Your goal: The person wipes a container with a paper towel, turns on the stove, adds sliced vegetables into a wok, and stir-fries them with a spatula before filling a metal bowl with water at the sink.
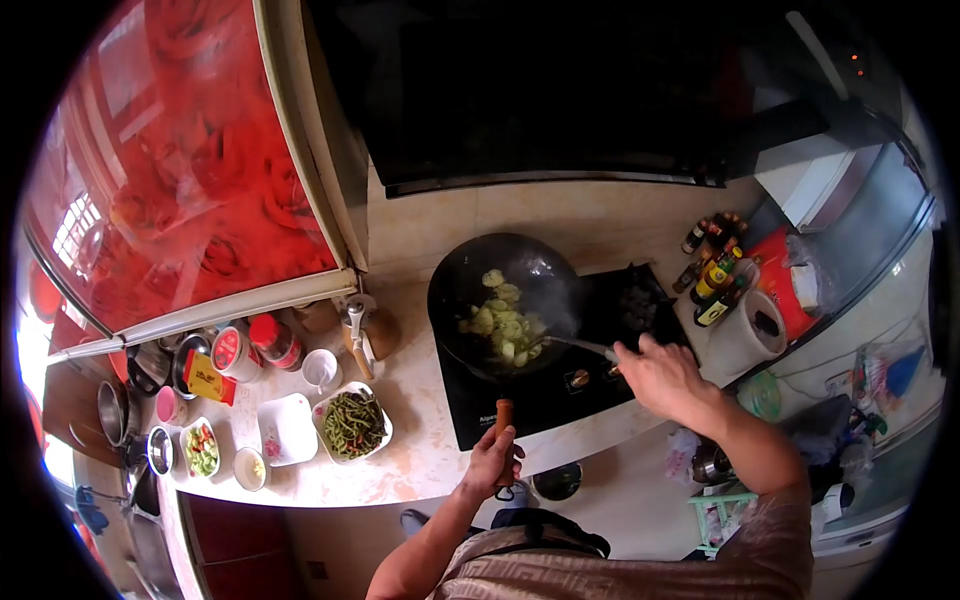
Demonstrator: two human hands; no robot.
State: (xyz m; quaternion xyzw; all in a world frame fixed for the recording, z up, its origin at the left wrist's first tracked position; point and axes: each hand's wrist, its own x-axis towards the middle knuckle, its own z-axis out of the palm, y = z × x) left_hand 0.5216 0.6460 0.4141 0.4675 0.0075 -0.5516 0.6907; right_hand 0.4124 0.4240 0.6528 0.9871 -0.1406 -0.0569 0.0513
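Note:
A black wok stands on the left side of the black gas stove, with pale yellow-green slices of food inside and steam rising. My left hand is wrapped round the wok's wooden handle, which points toward me. In my right hand is a long-handled metal spatula. It reaches into the wok from the right, and its tip is among the slices, where its shape is hard to make out.
Left of the stove stand a dish of green beans, a white dish, a bowl of chopped vegetables and a small cup. Several sauce bottles and a white container stand right. A dark range hood hangs above.

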